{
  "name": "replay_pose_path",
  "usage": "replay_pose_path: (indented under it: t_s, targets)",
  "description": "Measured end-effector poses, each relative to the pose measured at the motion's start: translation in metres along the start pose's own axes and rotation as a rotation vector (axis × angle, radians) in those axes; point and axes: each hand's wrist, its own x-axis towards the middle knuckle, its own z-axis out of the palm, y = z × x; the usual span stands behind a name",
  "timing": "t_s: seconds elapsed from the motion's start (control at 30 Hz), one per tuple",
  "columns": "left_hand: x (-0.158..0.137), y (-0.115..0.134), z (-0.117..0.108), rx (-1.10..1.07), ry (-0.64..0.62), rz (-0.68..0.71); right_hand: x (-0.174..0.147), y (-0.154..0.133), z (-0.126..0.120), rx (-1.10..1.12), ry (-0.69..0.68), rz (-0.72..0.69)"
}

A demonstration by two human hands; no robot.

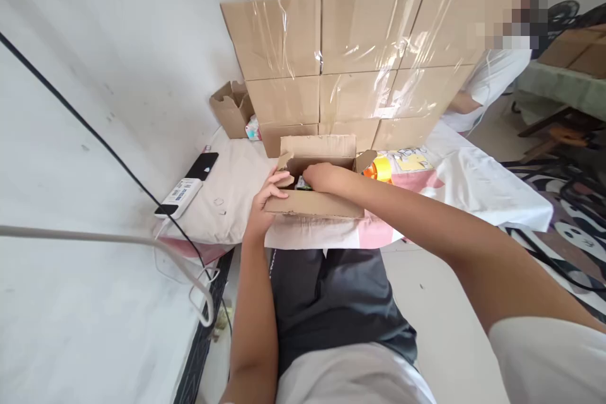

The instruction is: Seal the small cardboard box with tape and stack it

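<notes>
An open cardboard box [322, 203] stands at the front edge of the table, its flaps folded outward. My left hand [269, 197] grips the box's left front corner, fingers over the flap and edge. Into the box reaches my right hand [320, 177]; its fingertips are hidden, so what they hold does not show. Beside that hand, a small item with green and white print [303, 184] is partly visible inside the box. Just right of the box lies an object with a yellow-orange round end [380, 170].
A wall of taped cardboard boxes [355, 69] rises behind the box. A smaller open box [231, 107] stands at back left. A white device [182, 197] and a black phone [202, 166] lie on the cloth-covered table [231, 202]. Another person's arm [464, 103] shows behind the boxes.
</notes>
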Motion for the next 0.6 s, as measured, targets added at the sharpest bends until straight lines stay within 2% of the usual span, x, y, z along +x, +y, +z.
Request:
replay_pose_path:
  t_s: [0.07,0.1,0.13,0.17,0.23,0.3,0.33,0.37,0.4,0.47,0.53,0.6]
  targets:
    - [-0.002,0.0,-0.001,0.016,0.009,-0.013,-0.001,0.004,-0.001,0.066,-0.035,-0.028]
    - [-0.003,0.0,-0.002,0.025,0.017,-0.02,-0.007,0.01,-0.002,0.124,0.024,-0.076]
    - [-0.004,0.0,-0.002,0.03,0.027,-0.025,-0.017,0.019,-0.001,0.21,0.153,-0.135]
    - [-0.004,0.0,-0.002,0.029,0.035,-0.026,-0.03,0.03,0.003,0.332,0.351,-0.19]
    - [-0.004,-0.001,0.0,0.011,0.056,-0.019,-0.059,0.053,0.018,0.635,0.898,-0.218]
    - [-0.003,-0.003,0.004,-0.006,0.097,-0.027,-0.081,0.071,0.046,0.867,1.407,-0.05]
    - [-0.003,-0.004,0.008,-0.011,0.131,-0.049,-0.087,0.076,0.063,0.943,1.576,0.043]
    - [-0.002,-0.005,0.012,-0.012,0.172,-0.082,-0.089,0.079,0.08,1.007,1.663,0.097]
    - [-0.001,-0.007,0.016,-0.011,0.216,-0.12,-0.087,0.078,0.096,1.064,1.668,0.108]
    - [0.001,-0.01,0.023,-0.01,0.289,-0.19,-0.075,0.072,0.12,1.12,1.521,0.047]
    - [0.002,-0.014,0.027,-0.012,0.328,-0.24,-0.06,0.065,0.13,1.073,1.355,-0.045]
    - [0.004,-0.018,0.028,-0.002,0.356,-0.278,-0.05,0.062,0.129,0.986,1.282,-0.103]
